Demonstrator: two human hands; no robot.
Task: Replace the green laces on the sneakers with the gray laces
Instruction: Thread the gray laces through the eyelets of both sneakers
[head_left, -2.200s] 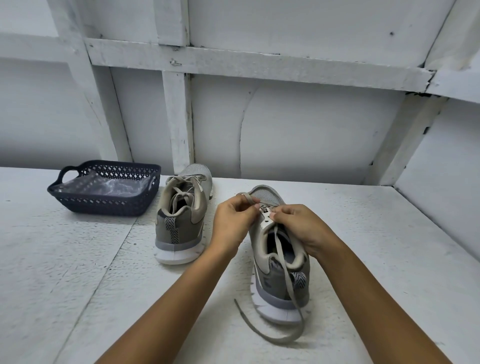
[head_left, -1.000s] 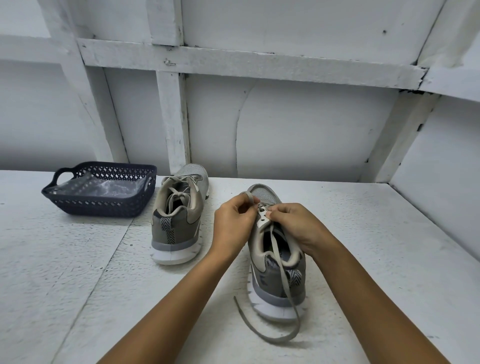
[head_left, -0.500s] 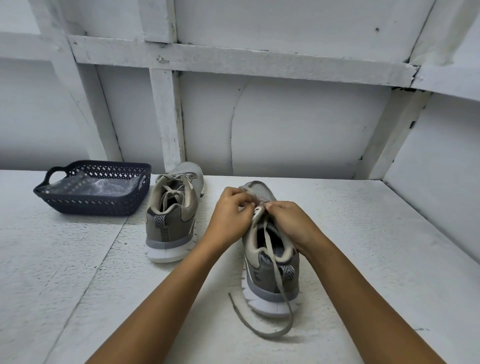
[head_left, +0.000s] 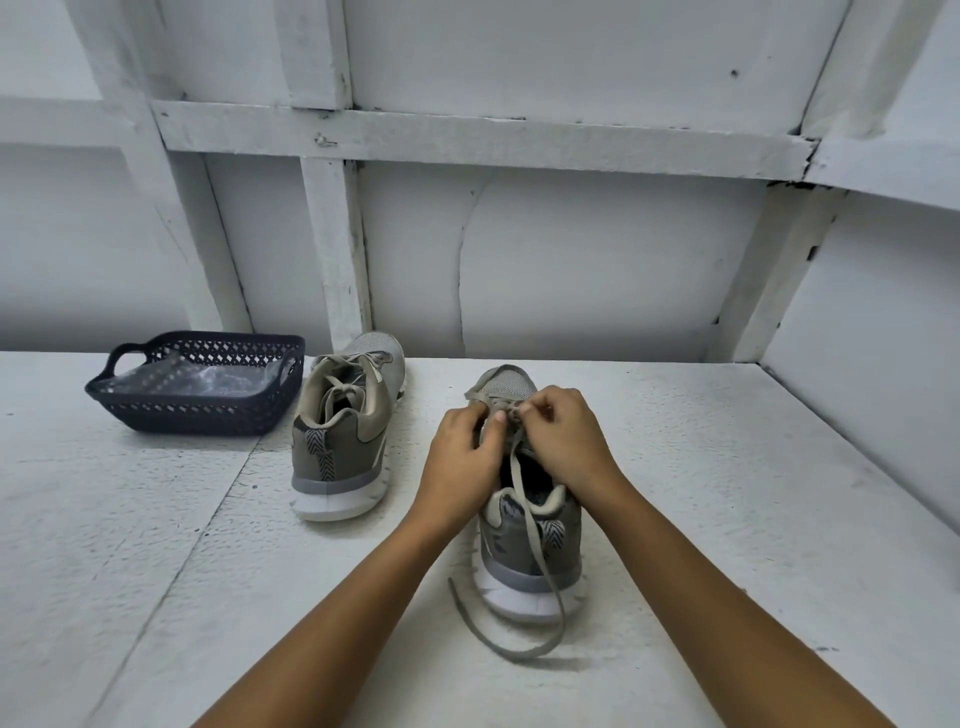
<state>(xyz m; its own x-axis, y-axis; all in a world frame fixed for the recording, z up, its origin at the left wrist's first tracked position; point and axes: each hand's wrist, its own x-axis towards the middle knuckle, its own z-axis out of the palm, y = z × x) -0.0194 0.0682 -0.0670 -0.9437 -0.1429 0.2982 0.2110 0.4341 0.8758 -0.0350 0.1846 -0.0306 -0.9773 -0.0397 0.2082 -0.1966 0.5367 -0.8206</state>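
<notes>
Both hands now closer together over the right sneaker (head_left: 524, 556), left hand (head_left: 462, 452) and right hand (head_left: 563, 441) pinching gray lace (head_left: 517, 656), tail looped on desk (head_left: 208, 571).

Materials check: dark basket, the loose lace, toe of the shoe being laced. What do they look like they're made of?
basket: likely moulded plastic, dark navy, matte; regular lattice cut-outs, integral handles.
lace: flat woven textile, gray-beige, matte; drapes limp over the heel and loops on the table.
shoe toe: mesh fabric, probably synthetic; fine pore pattern shows.
</notes>
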